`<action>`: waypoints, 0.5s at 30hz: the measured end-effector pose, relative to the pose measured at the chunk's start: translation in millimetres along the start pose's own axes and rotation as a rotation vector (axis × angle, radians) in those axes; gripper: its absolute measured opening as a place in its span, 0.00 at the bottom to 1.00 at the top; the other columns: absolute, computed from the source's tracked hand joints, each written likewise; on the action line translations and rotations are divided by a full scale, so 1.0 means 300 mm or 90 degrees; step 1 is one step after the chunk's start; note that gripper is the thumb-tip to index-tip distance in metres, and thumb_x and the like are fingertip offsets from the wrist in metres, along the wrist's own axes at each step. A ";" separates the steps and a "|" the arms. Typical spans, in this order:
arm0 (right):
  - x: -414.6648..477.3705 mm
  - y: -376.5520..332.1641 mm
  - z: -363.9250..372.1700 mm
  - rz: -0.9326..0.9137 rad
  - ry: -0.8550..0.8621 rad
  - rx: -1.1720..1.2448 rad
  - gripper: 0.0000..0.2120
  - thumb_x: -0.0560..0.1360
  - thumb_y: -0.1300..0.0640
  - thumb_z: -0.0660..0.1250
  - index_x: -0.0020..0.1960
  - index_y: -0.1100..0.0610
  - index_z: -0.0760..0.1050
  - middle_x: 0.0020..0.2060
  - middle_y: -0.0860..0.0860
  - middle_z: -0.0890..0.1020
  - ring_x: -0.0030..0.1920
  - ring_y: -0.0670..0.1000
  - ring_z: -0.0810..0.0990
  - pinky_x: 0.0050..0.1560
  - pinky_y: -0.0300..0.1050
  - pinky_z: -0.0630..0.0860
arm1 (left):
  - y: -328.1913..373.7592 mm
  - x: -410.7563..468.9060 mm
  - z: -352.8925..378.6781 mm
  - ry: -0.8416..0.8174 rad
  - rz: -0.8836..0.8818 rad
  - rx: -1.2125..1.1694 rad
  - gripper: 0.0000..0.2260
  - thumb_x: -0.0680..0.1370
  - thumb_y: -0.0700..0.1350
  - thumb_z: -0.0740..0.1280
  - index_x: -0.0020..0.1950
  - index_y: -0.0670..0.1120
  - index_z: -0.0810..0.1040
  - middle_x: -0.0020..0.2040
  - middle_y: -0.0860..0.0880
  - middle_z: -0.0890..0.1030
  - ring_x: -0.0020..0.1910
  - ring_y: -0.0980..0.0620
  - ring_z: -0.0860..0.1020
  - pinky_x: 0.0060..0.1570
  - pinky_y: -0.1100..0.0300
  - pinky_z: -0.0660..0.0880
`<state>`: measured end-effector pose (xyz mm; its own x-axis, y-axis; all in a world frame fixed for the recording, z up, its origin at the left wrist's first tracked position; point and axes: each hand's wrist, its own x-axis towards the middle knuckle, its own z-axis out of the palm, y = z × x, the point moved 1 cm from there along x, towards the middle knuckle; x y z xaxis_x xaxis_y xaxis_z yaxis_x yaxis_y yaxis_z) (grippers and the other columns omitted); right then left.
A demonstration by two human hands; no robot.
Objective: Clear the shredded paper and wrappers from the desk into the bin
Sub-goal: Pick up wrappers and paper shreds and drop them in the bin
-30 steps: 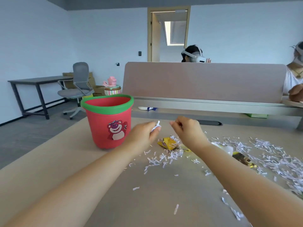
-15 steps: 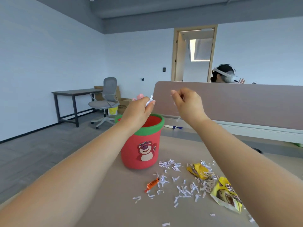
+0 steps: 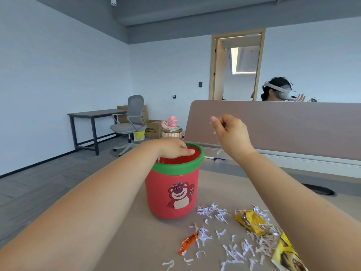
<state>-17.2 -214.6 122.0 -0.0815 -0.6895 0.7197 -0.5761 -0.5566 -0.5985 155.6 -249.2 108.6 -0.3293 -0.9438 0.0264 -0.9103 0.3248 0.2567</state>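
Head view: the shredded paper (image 3: 212, 211) still litters the desk (image 3: 136, 241), scattered below the raised right hand (image 3: 229, 133) and on the near side of it. Mixed in are a yellow wrapper (image 3: 252, 222) and a second yellow wrapper (image 3: 287, 255), which the right forearm partly hides. An orange wrapper (image 3: 188, 241) lies nearer the wearer, roughly under the gap between the two hands.

The red bin (image 3: 172, 194) with the green rim stands directly beneath the left hand (image 3: 173, 148). Half a second ago that hand was above the rim, pinching a white tuft. It has since come down, so its palm covers the bin's mouth and its fingers dip inside. The rim hides the fingertips, so I cannot tell whether it still holds the tuft or has let go. One white strip shows against the inner wall just under the wrist.

The right hand stays high, to the right of the bin and beyond it, not over the opening. Its fingers are curled in a pinch on a few shreds — one or two white bits seem to hang or fall just under it, outside the rim.

My read is that the left handful is being delivered now. The right one must shift left over the mouth first, or its bits will land back on the desk. Most of the litter, and all three wrappers, are still to be cleared.
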 end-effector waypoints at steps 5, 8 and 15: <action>0.002 -0.009 0.020 -0.004 -0.013 0.008 0.16 0.77 0.53 0.59 0.38 0.64 0.71 0.34 0.57 0.76 0.33 0.51 0.69 0.30 0.27 0.65 | -0.016 -0.003 -0.004 0.086 0.056 0.050 0.17 0.80 0.52 0.55 0.51 0.43 0.78 0.50 0.46 0.77 0.48 0.49 0.74 0.49 0.54 0.69; 0.006 -0.012 0.030 -0.008 -0.016 0.006 0.15 0.77 0.53 0.60 0.36 0.62 0.69 0.35 0.60 0.77 0.31 0.48 0.67 0.30 0.27 0.65 | -0.027 -0.016 -0.011 0.169 0.107 0.045 0.12 0.80 0.46 0.57 0.49 0.41 0.77 0.44 0.48 0.77 0.37 0.53 0.72 0.37 0.60 0.66; 0.005 0.007 0.028 -0.010 -0.015 -0.012 0.15 0.77 0.53 0.59 0.36 0.61 0.69 0.29 0.52 0.73 0.30 0.45 0.67 0.30 0.26 0.65 | -0.060 -0.027 -0.009 0.047 0.121 -0.073 0.11 0.79 0.49 0.58 0.55 0.50 0.78 0.57 0.55 0.77 0.55 0.54 0.75 0.60 0.58 0.70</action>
<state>-11.6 -220.6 118.9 -0.0526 -0.6919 0.7201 -0.5926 -0.5588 -0.5802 175.2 -247.6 106.2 -0.4685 -0.8699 0.1540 -0.7981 0.4915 0.3486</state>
